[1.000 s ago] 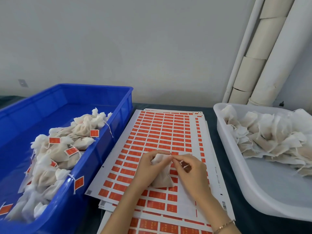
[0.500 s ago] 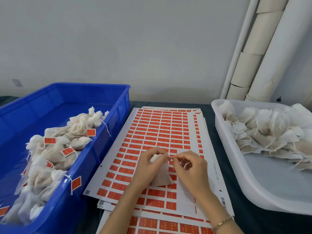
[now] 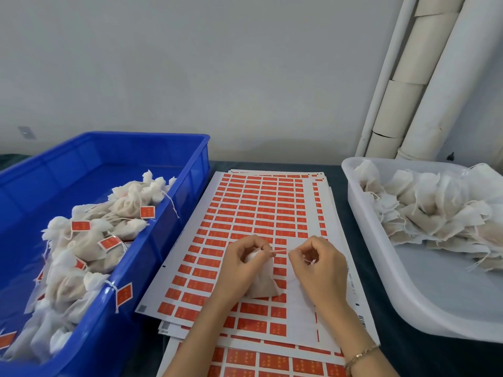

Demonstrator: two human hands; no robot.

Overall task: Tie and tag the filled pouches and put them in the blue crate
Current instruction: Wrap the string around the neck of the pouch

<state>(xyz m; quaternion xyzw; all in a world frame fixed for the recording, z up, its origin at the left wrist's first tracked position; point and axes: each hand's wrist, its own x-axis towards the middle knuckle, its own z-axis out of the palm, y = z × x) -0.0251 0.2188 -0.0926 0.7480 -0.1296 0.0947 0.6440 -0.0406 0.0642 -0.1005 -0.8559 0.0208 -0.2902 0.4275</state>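
At the far left of the counter (image 3: 408, 357) stands the blue crate (image 3: 174, 148), part filled with tied pouches (image 3: 89, 240) that carry orange tags; one tag (image 3: 124, 294) hangs on its string over the crate's near right rim. Just right of the crate, a stack of sheets (image 3: 261, 208) printed with rows of orange labels lies flat, with a blank patch near its right side where labels have been peeled off. Over the near part of the top sheet, the left hand (image 3: 239, 268) grips the gathered neck of a filled pouch (image 3: 262, 281), its fingers (image 3: 254, 242) curled round the top while the pouch's body rests on the sheet. A thin string (image 3: 281, 251) runs taut from the neck to the right hand (image 3: 318, 268), whose thumb and forefinger pinch it; the other fingers are curled in, with a loose end of string showing by the palm. A gold bracelet (image 3: 360, 355) sits on the right wrist. Further right, well apart from the hands, a white tray (image 3: 435, 295) holds a heap of untagged pouches (image 3: 435, 208) against its far side. Behind the tray, pale pipes (image 3: 424, 77) rise along the wall.
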